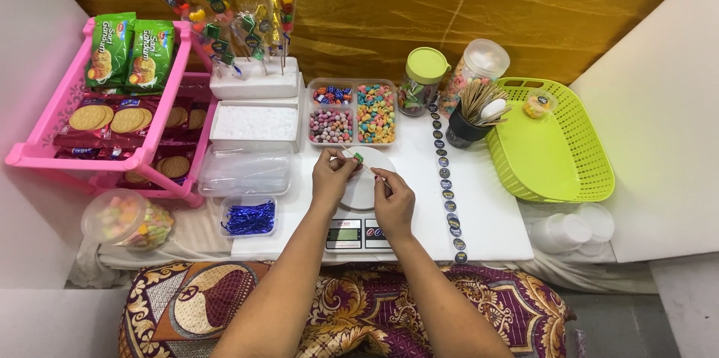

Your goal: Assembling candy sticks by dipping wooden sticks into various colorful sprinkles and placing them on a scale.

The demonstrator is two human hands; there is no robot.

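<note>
- White tabletop fills mid-frame, bearing a kitchen scale.
- Left hand pinches a green candy at centre frame.
- Right hand grips the wooden skewer threading it, fingers closed.

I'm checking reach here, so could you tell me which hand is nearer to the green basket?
Right. The right hand is over the scale, on the side toward the basket; the left hand is farther off, at the scale's other side.
</note>
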